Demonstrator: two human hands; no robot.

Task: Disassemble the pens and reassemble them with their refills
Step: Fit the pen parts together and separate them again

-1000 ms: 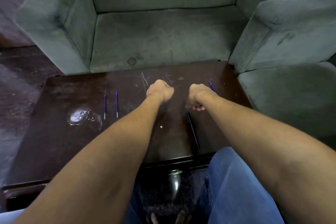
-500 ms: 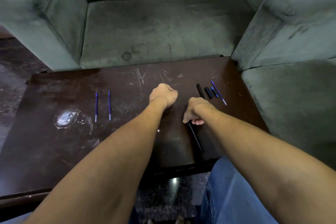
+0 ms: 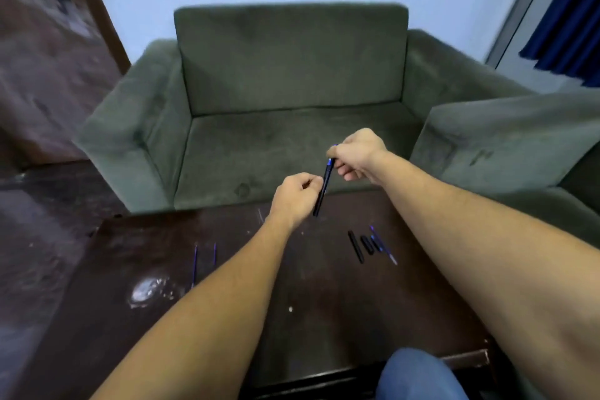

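A black pen with a blue top end is held up above the far edge of the dark wooden table. My right hand pinches its upper end and my left hand grips its middle. On the table to the right lie black pen parts and a blue refill. Two thin blue refills lie side by side at the left.
A green armchair stands just behind the table and a second green seat at the right. A shiny wet-looking patch marks the table's left side. My knee in blue jeans is at the near edge.
Both hands have risen off the table, and the black pen that lay under my right hand is now held up between them. The camera has tilted upward.
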